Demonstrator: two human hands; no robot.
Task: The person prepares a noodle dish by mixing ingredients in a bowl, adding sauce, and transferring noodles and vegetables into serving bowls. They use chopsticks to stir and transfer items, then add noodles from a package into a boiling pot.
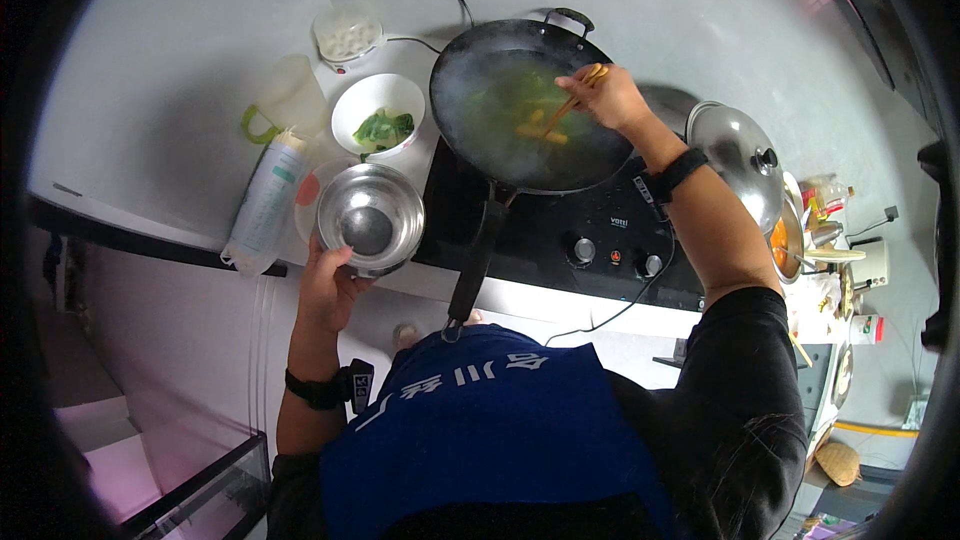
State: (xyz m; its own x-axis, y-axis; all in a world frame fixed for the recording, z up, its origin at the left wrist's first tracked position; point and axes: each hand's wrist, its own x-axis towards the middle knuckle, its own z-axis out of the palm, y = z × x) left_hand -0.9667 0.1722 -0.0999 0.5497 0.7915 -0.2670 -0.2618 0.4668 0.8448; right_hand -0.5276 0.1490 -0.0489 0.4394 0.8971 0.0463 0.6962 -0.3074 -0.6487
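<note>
Steam rises from a black wok (pixel 457 120) on the gas hob, half filled with greenish liquid. My right hand (pixel 611 96) grips wooden chopsticks (pixel 562 114) over it, their tips down at yellowish strips of food (pixel 545 133). My left hand (pixel 330 281) holds a stainless steel bowl (pixel 371 219) by its near rim, thumb over the edge; I see no food in it. Behind that bowl stands a white bowl (pixel 349 109) with wet green leaves (pixel 384 127) in it. The wok's long handle (pixel 480 251) points towards me.
Left of the bowls lie a wrapped noodle-like pack (pixel 266 199) and a translucent jug (pixel 289 94). An egg cooker (pixel 347 37) stands behind. To the right, a steel lid (pixel 735 161) leans beside a pot of orange food (pixel 784 244). A cable (pixel 637 296) crosses the hob (pixel 525 229).
</note>
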